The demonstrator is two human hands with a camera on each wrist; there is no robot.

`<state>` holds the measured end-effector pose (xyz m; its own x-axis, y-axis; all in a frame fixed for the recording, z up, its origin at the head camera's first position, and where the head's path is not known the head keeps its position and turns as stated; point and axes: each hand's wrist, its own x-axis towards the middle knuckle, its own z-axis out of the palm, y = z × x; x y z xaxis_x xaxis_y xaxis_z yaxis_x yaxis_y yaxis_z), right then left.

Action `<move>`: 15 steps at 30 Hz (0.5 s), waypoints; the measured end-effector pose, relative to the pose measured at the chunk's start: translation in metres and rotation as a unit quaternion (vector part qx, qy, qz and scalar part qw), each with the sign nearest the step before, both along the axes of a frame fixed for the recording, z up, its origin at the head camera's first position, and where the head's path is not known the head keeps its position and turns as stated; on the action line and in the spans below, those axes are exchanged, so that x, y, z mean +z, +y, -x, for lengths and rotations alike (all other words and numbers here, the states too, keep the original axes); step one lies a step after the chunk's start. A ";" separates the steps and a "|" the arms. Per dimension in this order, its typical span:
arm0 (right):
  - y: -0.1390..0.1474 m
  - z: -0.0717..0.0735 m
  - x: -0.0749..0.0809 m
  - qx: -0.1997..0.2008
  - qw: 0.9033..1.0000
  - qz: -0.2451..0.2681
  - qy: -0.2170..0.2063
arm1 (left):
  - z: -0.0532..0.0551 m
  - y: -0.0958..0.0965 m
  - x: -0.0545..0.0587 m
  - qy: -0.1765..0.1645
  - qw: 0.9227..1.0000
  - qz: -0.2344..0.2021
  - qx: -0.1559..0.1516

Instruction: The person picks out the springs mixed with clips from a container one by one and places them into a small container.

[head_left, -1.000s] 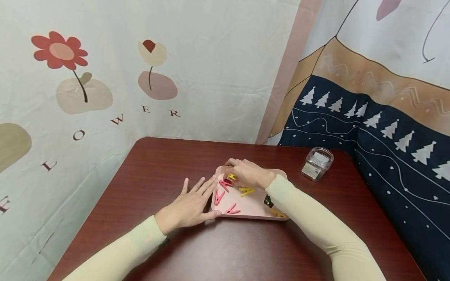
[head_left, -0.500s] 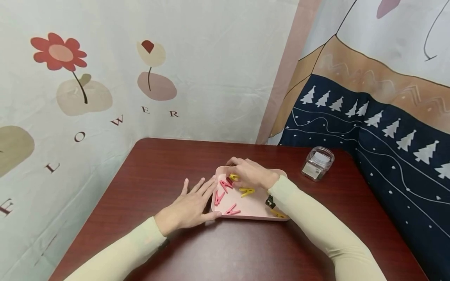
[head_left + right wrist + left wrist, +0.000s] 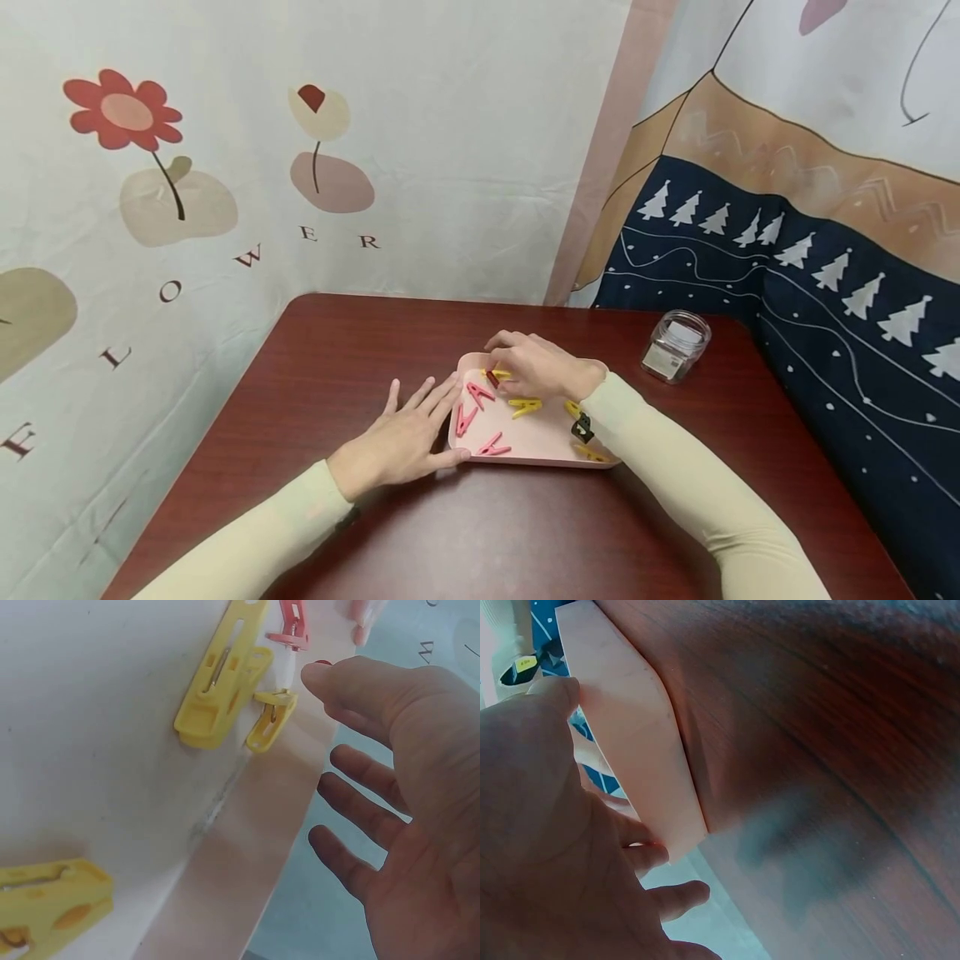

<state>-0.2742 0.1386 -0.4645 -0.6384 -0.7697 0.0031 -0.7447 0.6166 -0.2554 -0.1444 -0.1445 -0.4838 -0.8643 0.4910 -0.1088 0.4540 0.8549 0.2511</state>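
A shallow pink tray (image 3: 540, 442) holds several small clothespins. Pink clothespins (image 3: 466, 420) are on its left side; yellow clothespins (image 3: 525, 407) lie in the middle, at the back and on the right. Spread straight, the fingers of my left hand (image 3: 401, 437) touch the tray's left wall, with the thumb at the front left corner. Over the back left of the tray, my right hand (image 3: 538, 367) pinches a dark red clothespin (image 3: 492, 379) between thumb and index finger. Only a sliver of it shows past the thumb in the right wrist view; its other fingers are loosely bent.
A clear square jar (image 3: 677, 347) with a pale label stands at the table's back right. The dark red-brown table (image 3: 360, 350) meets a printed cloth (image 3: 465, 150) behind and a navy one (image 3: 840, 367) on the right.
My right hand has shifted slightly right and up with the dark red clothespin, uncovering a yellow clothespin beside the wrist. The left hand stays on the tray's edge.
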 end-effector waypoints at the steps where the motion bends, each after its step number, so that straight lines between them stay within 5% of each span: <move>1: 0.000 0.000 0.001 -0.001 1.000 0.000 0.001 | 0.000 0.000 0.000 0.001 1.000 0.000 0.000; 15: 0.010 -0.007 0.012 -0.027 0.999 0.031 -0.016 | 0.000 -0.002 -0.003 0.004 1.000 -0.005 -0.001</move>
